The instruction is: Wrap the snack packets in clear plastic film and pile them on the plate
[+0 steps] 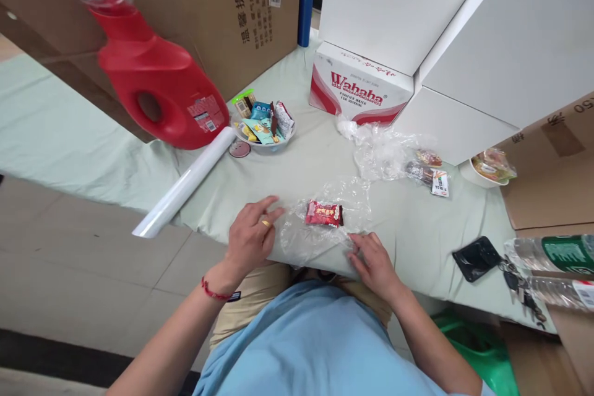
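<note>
Could crease or tear the clear film (297,240) by tugging harder at one side than the other; looks thin and already wrinkled, so likely to cling to itself. Could also send the red packet (323,214) askew: lies loose on top of the clear film at the centre of the frame, untouched by any finger, and would probably slide with a sharp pull. Might lose a near corner over the front edge of the cloth-covered table (283,176), given so little room below the film. Might also snag the crumpled plastic (380,154) right of centre, just beside the sheet and just as transparent.

Reaching in from the lower left with the left hand (250,232), forearm slanting upward, fingers loosely spread and pointing right toward the film's left edge. Holding nothing there, with a relaxed, open grip; hard to tell about contact at the fingertips. Reaching in from the lower right with the right hand (375,263), angled inward, forefinger at the film's lower right edge and thumb a little below. Cannot tell whether pinching the film or merely resting against it.
</note>
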Available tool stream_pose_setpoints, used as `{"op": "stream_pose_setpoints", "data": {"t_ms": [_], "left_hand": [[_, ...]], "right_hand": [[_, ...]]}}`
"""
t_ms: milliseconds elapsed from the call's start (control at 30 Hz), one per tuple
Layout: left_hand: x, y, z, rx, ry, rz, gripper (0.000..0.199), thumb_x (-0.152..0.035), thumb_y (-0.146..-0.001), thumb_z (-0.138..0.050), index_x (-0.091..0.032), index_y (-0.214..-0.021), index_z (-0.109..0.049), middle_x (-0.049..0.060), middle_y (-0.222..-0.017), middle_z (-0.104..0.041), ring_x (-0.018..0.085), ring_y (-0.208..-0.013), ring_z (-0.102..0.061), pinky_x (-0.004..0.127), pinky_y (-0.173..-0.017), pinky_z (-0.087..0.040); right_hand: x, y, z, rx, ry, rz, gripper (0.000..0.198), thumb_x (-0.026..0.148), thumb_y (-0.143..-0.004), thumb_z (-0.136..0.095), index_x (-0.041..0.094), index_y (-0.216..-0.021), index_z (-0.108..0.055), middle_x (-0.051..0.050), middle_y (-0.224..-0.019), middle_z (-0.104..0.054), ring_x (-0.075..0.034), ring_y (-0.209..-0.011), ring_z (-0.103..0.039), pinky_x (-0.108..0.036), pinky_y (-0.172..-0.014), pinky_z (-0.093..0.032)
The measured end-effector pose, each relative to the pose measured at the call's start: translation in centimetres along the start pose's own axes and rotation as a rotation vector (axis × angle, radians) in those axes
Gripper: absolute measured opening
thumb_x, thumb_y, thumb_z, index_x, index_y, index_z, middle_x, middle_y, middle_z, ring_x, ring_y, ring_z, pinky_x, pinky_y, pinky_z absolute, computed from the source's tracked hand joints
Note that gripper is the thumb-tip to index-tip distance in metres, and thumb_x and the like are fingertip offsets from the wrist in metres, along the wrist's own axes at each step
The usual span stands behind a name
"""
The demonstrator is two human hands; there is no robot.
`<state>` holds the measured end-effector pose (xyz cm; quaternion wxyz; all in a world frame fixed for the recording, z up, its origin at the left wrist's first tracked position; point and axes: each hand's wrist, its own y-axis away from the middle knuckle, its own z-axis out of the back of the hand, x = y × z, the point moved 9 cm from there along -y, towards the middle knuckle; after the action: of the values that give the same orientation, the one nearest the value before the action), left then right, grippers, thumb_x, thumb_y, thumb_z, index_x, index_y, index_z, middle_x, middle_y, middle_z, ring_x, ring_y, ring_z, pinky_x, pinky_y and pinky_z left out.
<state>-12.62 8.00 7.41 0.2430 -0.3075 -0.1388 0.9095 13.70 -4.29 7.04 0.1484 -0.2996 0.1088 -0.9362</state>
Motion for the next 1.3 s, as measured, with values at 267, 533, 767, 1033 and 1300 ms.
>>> {"op": "stream_pose_setpoints", "data": {"t_ms": [267,533,767,1033,1300], "left_hand": [[-1.3,-3.5,-2.3,0.129,0.064,0.031,0.067,-0.039,-0.090,-0.066,-0.024,-0.154,-0.052,0.015,-0.158,-0.052,0.036,-0.145,-0.049,0.056,-0.119,-0.042],[4.8,-6.5,-5.2,0.253,0.165,0.435,0.023,-0.038,-0.089,-0.060,-0.023,-0.072,-0.064,0.005,-0.081,-0.072,0.025,-0.083,-0.067,0.041,-0.084,-0.055],[5.7,-5.9,-1.6,0.042,0.256,0.365,0.025,-0.038,-0.096,-0.056,-0.019,-0.108,-0.068,0.008,-0.115,-0.070,0.025,-0.108,-0.066,0.039,-0.093,-0.056],[-1.2,-5.6,-5.6,0.373,0.263,0.010,0.060,-0.034,-0.081,-0.078,-0.024,-0.138,-0.065,0.013,-0.142,-0.063,0.031,-0.126,-0.064,0.046,-0.106,-0.055],[7.6,-7.1,-4.3,0.193,0.201,0.577,0.027,-0.024,-0.081,-0.060,-0.017,-0.104,-0.072,0.009,-0.101,-0.073,0.026,-0.089,-0.070,0.042,-0.090,-0.057]], "right_hand": [[0.5,-1.7,0.1,0.022,-0.055,0.078,0.024,0.015,-0.100,-0.057,0.026,-0.111,-0.074,-0.008,-0.099,-0.070,-0.024,-0.090,-0.061,-0.042,-0.077,-0.055],[0.4,-2.2,1.4,-0.035,-0.098,0.026,0.019,0.020,-0.104,-0.057,0.026,-0.111,-0.073,-0.010,-0.115,-0.069,-0.024,-0.104,-0.068,-0.042,-0.087,-0.061],[-1.1,-3.1,2.8,-0.077,-0.142,-0.006,0.017,0.022,-0.105,-0.058,0.026,-0.113,-0.072,-0.010,-0.115,-0.069,-0.021,-0.103,-0.072,-0.037,-0.087,-0.063],[-0.6,-3.5,2.3,-0.055,-0.150,0.028,0.019,0.022,-0.105,-0.057,0.026,-0.112,-0.074,-0.009,-0.114,-0.071,-0.020,-0.103,-0.074,-0.034,-0.087,-0.063],[-0.6,-3.2,3.1,-0.128,-0.178,0.001,0.016,0.019,-0.103,-0.061,0.024,-0.111,-0.075,-0.006,-0.102,-0.073,-0.018,-0.092,-0.073,-0.029,-0.081,-0.061]]}}
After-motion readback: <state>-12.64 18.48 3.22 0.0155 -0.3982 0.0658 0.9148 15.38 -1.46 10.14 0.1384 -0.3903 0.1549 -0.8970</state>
